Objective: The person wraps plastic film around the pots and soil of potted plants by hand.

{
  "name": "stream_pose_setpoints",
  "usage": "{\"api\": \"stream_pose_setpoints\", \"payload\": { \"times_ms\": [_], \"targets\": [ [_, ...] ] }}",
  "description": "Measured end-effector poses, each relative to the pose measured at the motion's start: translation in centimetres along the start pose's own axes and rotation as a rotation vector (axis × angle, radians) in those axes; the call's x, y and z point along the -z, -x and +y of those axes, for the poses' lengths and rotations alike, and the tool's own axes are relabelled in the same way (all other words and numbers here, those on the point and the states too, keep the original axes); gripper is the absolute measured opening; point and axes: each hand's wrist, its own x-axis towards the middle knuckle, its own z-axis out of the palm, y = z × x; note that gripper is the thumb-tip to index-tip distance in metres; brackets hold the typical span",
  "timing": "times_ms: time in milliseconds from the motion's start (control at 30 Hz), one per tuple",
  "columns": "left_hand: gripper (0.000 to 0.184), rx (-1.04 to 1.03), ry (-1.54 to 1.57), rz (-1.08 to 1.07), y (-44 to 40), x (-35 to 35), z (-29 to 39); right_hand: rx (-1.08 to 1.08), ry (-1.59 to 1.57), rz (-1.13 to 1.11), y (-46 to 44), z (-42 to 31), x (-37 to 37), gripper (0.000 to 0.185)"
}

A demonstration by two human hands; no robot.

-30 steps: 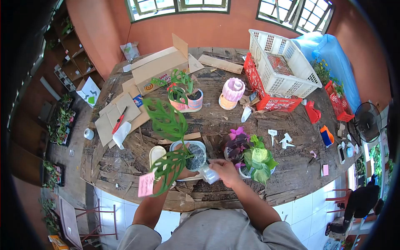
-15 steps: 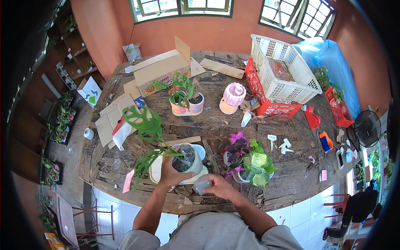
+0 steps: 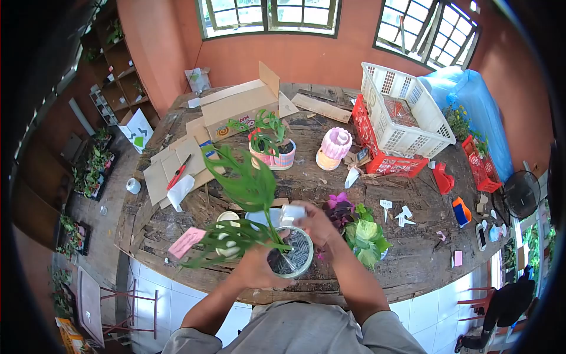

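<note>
My left hand (image 3: pixel 259 268) is wrapped round the side of a round pale pot (image 3: pixel 300 253), whose top is covered with clear plastic film. A tall plant with split green leaves (image 3: pixel 253 183) rises from the pot, and a pink tag (image 3: pixel 187 241) hangs at its left leaf. My right hand (image 3: pixel 318 224) holds a roll of clear tape (image 3: pixel 292 214) at the pot's far rim. Behind the pot is a pale blue-grey tray (image 3: pixel 259 218), partly hidden, with a cream dish (image 3: pixel 227 221) to its left. Purple (image 3: pixel 339 211) and pale green plants (image 3: pixel 367 233) stand to the right.
Further back are a cardboard box (image 3: pixel 236 112), a two-part planter (image 3: pixel 277 159), a pink ribbed pot (image 3: pixel 336 143) and a white crate (image 3: pixel 407 112) on a red crate (image 3: pixel 392 165). Red cutters (image 3: pixel 178 174) lie on cardboard at left. A phone (image 3: pixel 481 236) lies at right.
The potted plant has moved right and toward me, lifted off the tray area. My right hand has risen with the roll, from beside the pot to its far rim.
</note>
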Motion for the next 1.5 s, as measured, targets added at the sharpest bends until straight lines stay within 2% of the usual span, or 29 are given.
{"api": "stream_pose_setpoints", "payload": {
  "times_ms": [67, 133, 167, 233, 267, 367, 500, 633, 700, 800, 933, 1000, 1033, 1100, 1133, 1233, 1267, 1300, 1367, 1400, 1433, 1500],
  "targets": [
    [0.104, 0.055, -0.104, 0.013, -0.1, -1.1, -1.2, 0.025, -0.035, 0.015, 0.3, -2.0, -1.0, 0.046],
    [0.106, 0.101, -0.175, 0.132, -0.6, -1.6, -2.2, 0.046, -0.149, 0.160, 0.7, -2.6, -1.7, 0.043],
    [0.106, 0.097, -0.174, 0.128, -0.7, -2.2, -2.7, 0.050, -0.150, 0.163, 1.0, -2.3, -2.2, 0.043],
    [0.107, 0.170, -0.194, 0.203, -1.0, -2.8, -2.4, 0.153, -0.274, 0.270, 1.1, -1.9, -3.2, 0.038],
    [0.107, 0.151, -0.250, 0.156, -0.9, -2.7, -2.4, 0.167, -0.305, 0.294, 1.2, -2.0, -3.4, 0.040],
    [0.105, 0.090, -0.319, 0.118, -0.8, -3.3, -2.9, 0.156, -0.317, 0.216, 0.9, -1.0, -2.1, 0.042],
    [0.108, 0.247, -0.319, 0.103, -0.6, -3.9, -3.4, 0.147, -0.364, 0.312, 2.3, -1.4, -3.5, 0.038],
    [0.107, 0.287, -0.387, 0.067, -0.6, -4.0, -3.0, 0.166, -0.292, 0.318, 3.0, -1.1, -3.6, 0.032],
    [0.103, 0.367, -0.272, 0.138, -0.6, -3.6, -2.0, 0.160, -0.294, 0.289, 2.7, -0.5, -3.1, 0.030],
    [0.103, 0.418, -0.306, 0.162, -1.1, -4.9, -3.4, 0.211, -0.288, 0.312, 1.5, 2.7, -2.3, 0.025],
    [0.102, 0.377, -0.228, 0.118, -1.1, -4.7, -3.4, 0.313, -0.200, 0.365, 0.7, 4.2, -1.9, 0.025],
    [0.090, 0.345, -0.277, 0.149, -0.4, -5.4, -5.4, 0.310, -0.172, 0.340, 0.8, 4.0, -1.8, 0.028],
    [0.090, 0.340, -0.277, 0.146, -0.6, -5.9, -7.3, 0.315, -0.173, 0.344, 0.7, 3.9, -1.9, 0.028],
    [0.067, 0.004, -0.202, 0.380, -1.2, -6.0, -9.3, 0.326, -0.161, 0.351, 0.6, 4.0, -2.2, 0.027],
    [0.047, 0.132, 0.212, 0.281, -1.5, -6.0, -8.8, 0.327, -0.166, 0.355, 0.6, 4.1, -2.2, 0.027],
    [0.040, 0.186, 0.087, 0.335, -2.3, -5.1, -5.6, 0.371, -0.111, 0.353, 0.5, 4.2, -1.6, 0.026],
    [0.039, 0.399, 0.253, 0.284, -2.8, -5.0, -4.8, 0.340, -0.158, 0.374, 0.4, 4.1, -1.2, 0.025],
    [0.039, 0.258, 0.307, 0.363, -2.5, -5.4, -5.5, 0.305, -0.205, 0.395, 0.5, 3.9, -1.1, 0.025],
    [0.034, 0.194, 0.183, 0.369, -2.5, -6.2, -6.8, 0.295, -0.262, 0.423, 0.9, 3.7, -0.9, 0.024],
    [0.021, 0.191, 0.229, 0.497, -2.7, -7.7, -9.1, 0.287, -0.316, 0.448, 1.2, 3.5, -1.0, 0.024],
    [0.021, 0.197, 0.226, 0.493, -2.9, -8.1, -9.9, 0.282, -0.321, 0.450, 1.5, 3.5, -1.1, 0.024],
    [0.019, 0.037, -0.044, 0.596, -3.3, -8.7, -10.9, 0.257, -0.252, 0.516, 2.1, 3.4, -1.3, 0.022]
  ]
}}
